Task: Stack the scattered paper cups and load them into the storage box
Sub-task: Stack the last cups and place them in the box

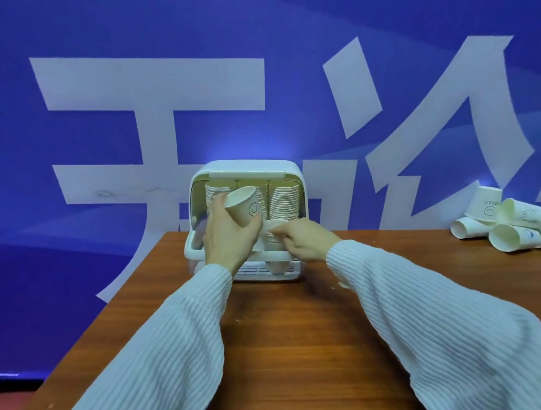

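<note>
A brown wooden table (276,337) stands before a blue backdrop (45,44) — large white characters (150,94) across it.

Bare hands (229,239), long pale blue-white ribbed knit sleeves (164,349)

- Table (309,334) is showing glossy, grained brown wood.
- Storage box (245,170) is looking like smooth white plastic.
- Cups (512,229) are appearing as matt paper.
- Sleeves (164,349) are showing ribbed knit cloth.

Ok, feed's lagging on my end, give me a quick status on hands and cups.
Left hand holds a cup. Right hand pinches a cup rim at the box opening. Loose cups far right. Nothing blocking.
</note>
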Demonstrator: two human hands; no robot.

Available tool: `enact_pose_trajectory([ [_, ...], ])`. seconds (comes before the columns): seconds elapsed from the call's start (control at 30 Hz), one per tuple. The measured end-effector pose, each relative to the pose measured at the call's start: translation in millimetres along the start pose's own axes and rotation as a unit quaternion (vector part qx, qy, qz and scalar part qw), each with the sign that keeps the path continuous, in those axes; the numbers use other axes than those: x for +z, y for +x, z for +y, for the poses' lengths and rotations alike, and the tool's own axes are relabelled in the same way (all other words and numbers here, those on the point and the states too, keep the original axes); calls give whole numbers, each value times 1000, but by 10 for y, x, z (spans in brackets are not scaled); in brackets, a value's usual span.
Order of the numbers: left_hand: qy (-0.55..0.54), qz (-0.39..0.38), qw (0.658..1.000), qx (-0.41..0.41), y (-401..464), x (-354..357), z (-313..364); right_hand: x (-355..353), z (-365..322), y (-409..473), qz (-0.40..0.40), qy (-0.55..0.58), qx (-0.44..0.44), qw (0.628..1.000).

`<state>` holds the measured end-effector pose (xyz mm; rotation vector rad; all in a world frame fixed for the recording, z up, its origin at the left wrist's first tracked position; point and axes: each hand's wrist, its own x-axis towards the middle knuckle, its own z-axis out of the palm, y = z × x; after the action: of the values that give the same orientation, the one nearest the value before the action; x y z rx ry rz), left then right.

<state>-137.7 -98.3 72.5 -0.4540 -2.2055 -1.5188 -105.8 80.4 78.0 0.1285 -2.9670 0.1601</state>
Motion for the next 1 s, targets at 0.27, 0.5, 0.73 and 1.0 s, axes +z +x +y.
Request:
enact_pose_trajectory([
  [0.27, 20, -36, 997, 57, 300, 362, 273, 23, 220, -256, 233, 113, 49, 965],
  [0.5, 343, -189, 918, 55, 142, 625, -43, 62, 479, -442, 229, 122, 79, 963],
  [0.73, 404, -147, 893, 136, 20, 590, 33, 68, 504, -642, 226, 150, 99, 957],
  [1.0, 272, -150, 919, 242, -572, 1369, 605, -87, 971, -1178, 233, 172, 173, 941],
])
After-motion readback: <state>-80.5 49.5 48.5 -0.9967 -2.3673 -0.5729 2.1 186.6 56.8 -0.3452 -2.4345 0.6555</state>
